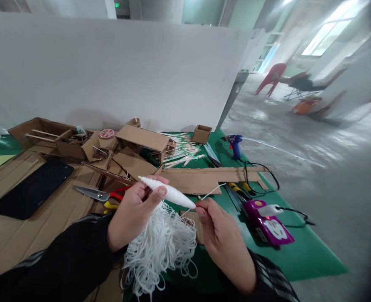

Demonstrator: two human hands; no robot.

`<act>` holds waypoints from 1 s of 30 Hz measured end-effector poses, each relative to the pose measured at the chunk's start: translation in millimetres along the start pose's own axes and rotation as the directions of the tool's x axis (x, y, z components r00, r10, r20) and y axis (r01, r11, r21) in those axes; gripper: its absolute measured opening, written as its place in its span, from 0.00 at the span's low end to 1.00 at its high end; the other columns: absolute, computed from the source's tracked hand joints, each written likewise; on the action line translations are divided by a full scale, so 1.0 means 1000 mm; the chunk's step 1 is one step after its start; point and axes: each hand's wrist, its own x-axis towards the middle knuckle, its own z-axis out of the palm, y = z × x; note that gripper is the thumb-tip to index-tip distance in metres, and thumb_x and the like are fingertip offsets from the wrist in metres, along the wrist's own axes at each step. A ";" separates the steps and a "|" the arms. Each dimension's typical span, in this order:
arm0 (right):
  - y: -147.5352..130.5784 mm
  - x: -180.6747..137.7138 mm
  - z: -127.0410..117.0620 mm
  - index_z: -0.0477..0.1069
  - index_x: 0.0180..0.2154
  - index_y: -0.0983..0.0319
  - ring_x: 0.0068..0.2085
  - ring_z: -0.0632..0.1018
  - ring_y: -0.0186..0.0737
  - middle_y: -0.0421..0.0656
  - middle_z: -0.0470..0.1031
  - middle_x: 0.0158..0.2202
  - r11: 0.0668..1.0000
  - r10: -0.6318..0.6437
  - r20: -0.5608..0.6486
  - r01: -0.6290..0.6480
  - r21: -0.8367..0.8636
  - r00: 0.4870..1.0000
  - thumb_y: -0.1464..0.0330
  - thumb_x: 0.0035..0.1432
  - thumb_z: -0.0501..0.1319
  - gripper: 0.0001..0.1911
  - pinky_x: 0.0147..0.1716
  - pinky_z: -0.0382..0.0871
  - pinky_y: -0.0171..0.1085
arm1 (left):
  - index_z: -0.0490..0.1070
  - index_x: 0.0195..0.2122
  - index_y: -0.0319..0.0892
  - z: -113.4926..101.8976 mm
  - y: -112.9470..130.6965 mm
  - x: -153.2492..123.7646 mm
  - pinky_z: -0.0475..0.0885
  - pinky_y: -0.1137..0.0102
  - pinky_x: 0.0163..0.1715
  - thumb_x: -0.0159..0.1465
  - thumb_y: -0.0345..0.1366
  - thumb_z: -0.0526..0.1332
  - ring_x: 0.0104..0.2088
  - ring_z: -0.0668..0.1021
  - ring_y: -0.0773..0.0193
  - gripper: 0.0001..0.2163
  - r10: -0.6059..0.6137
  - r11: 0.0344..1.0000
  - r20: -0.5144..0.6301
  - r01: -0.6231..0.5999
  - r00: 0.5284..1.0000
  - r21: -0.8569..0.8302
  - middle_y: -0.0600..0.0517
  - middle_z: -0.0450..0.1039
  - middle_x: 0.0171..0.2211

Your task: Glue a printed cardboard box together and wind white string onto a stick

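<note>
A white spindle-shaped bobbin of wound string point(173, 194) lies slantwise between my hands, its pale stick tip showing at the upper left. My left hand point(138, 205) is closed around its left part, thumb on top. With the fingers of my right hand point(218, 235) I pinch its narrow right end; a loose strand of string point(209, 193) sticks out there. Below the hands hangs or lies a big tangled heap of white string point(162, 247). Just left of my left hand are red-handled scissors point(94, 193), blades spread slightly.
A blue glue gun point(234, 144) and a purple power strip point(269, 222) with black cables sit on the green table point(311, 256) at right. Cardboard boxes point(141, 136) and several thin sticks point(185, 149) lie at the back. A black tablet point(31, 188) rests on cardboard at left.
</note>
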 end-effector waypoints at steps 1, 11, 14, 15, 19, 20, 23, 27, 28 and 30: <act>0.000 0.000 0.000 0.63 0.41 0.59 0.32 0.73 0.38 0.41 0.69 0.32 1.000 0.013 0.012 -0.014 0.017 1.000 0.68 0.67 0.53 0.03 0.31 0.65 0.36 | 0.71 0.43 0.40 0.000 0.000 0.000 0.45 0.75 0.15 0.61 0.47 0.64 0.17 0.51 0.75 0.17 0.002 1.000 -0.001 -0.002 1.000 -0.003 0.62 0.55 0.20; 0.002 -0.002 -0.002 0.65 0.37 0.59 0.33 0.71 0.38 0.40 0.68 0.31 0.999 -0.030 -0.028 0.030 0.022 0.999 0.70 0.68 0.52 0.06 0.32 0.64 0.36 | 0.71 0.43 0.41 -0.003 -0.002 -0.001 0.44 0.75 0.15 0.62 0.47 0.63 0.17 0.50 0.75 0.15 0.007 1.000 0.020 -0.007 1.000 0.005 0.63 0.53 0.19; 0.003 -0.002 -0.001 0.63 0.41 0.59 0.34 0.72 0.37 0.42 0.68 0.37 0.998 -0.013 -0.029 0.014 0.056 0.999 0.70 0.66 0.54 0.02 0.33 0.66 0.35 | 0.70 0.44 0.41 -0.005 -0.002 -0.002 0.43 0.76 0.15 0.62 0.47 0.63 0.17 0.50 0.75 0.16 0.006 1.000 0.013 -0.007 1.000 0.021 0.63 0.52 0.19; 0.003 -0.002 0.000 0.63 0.40 0.59 0.34 0.72 0.37 0.42 0.68 0.37 0.998 -0.016 -0.041 0.019 0.066 0.999 0.70 0.66 0.54 0.01 0.33 0.66 0.35 | 0.70 0.44 0.41 -0.005 -0.003 -0.002 0.43 0.76 0.15 0.62 0.48 0.63 0.17 0.50 0.75 0.16 0.006 1.000 0.012 -0.007 1.000 0.028 0.63 0.52 0.19; 0.003 -0.001 0.000 0.64 0.36 0.59 0.32 0.71 0.36 0.40 0.67 0.31 0.997 -0.054 -0.072 0.057 0.045 0.996 0.73 0.67 0.51 0.07 0.31 0.64 0.34 | 0.70 0.44 0.41 -0.007 -0.003 -0.002 0.43 0.76 0.15 0.64 0.48 0.61 0.17 0.49 0.74 0.16 0.018 0.999 0.010 -0.019 1.000 0.046 0.63 0.51 0.19; 0.002 -0.001 -0.001 0.64 0.35 0.59 0.31 0.71 0.36 0.39 0.66 0.30 0.998 -0.056 -0.069 0.059 0.037 0.996 0.73 0.68 0.50 0.08 0.31 0.63 0.34 | 0.71 0.43 0.41 -0.008 -0.003 -0.001 0.44 0.76 0.15 0.64 0.48 0.60 0.17 0.49 0.74 0.16 0.023 0.999 0.009 -0.024 1.000 0.049 0.63 0.52 0.19; 0.001 -0.002 -0.001 0.64 0.38 0.59 0.31 0.71 0.37 0.40 0.67 0.31 0.997 -0.037 -0.035 0.039 0.061 0.999 0.71 0.67 0.52 0.05 0.31 0.65 0.35 | 0.71 0.42 0.41 -0.009 -0.001 -0.001 0.45 0.76 0.15 0.65 0.47 0.60 0.18 0.50 0.75 0.14 0.032 0.998 0.001 -0.032 0.999 0.059 0.62 0.52 0.20; 0.001 -0.004 0.001 0.63 0.40 0.59 0.31 0.71 0.35 0.40 0.66 0.35 0.993 -0.021 -0.027 0.024 0.114 0.999 0.72 0.66 0.53 0.02 0.30 0.66 0.34 | 0.71 0.42 0.41 -0.011 -0.001 -0.001 0.45 0.77 0.15 0.65 0.47 0.60 0.17 0.50 0.75 0.14 0.042 0.996 -0.007 -0.041 0.999 0.081 0.63 0.48 0.19; 0.002 -0.004 0.001 0.63 0.39 0.59 0.32 0.71 0.35 0.40 0.66 0.34 0.993 -0.031 -0.038 0.035 0.115 0.999 0.73 0.66 0.52 0.04 0.30 0.65 0.34 | 0.71 0.41 0.41 -0.011 -0.001 -0.001 0.45 0.77 0.14 0.65 0.48 0.60 0.17 0.50 0.75 0.14 0.044 0.995 -0.006 -0.043 0.999 0.092 0.63 0.48 0.18; 0.003 -0.004 0.001 0.64 0.37 0.59 0.32 0.71 0.36 0.40 0.67 0.33 0.994 -0.050 -0.060 0.055 0.095 0.997 0.74 0.67 0.51 0.06 0.31 0.65 0.34 | 0.71 0.41 0.41 -0.012 -0.001 -0.001 0.46 0.77 0.15 0.65 0.48 0.59 0.17 0.50 0.75 0.14 0.051 0.993 -0.004 -0.050 0.999 0.105 0.64 0.47 0.18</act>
